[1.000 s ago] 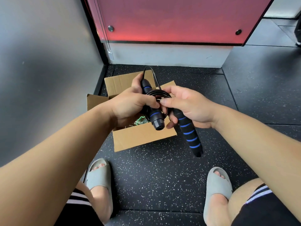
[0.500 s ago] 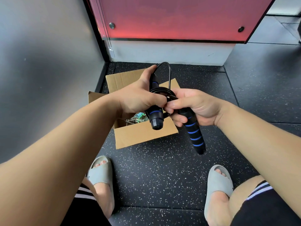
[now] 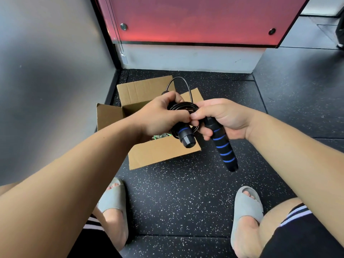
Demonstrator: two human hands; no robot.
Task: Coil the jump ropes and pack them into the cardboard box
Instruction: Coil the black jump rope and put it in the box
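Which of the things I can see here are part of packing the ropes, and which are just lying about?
Part of the job: the black jump rope, gripped by left hand and right hand; the open cardboard box; something green inside it, too hidden to identify.

Just there: grey slippers on the feet, red wall panel, speckled floor.

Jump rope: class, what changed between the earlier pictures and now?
The cord's free loop above the hands has widened, and the left hand has closed over the top of its handle, which showed before. Unchanged: the right hand grips the other handle; the cardboard box sits open on the floor.
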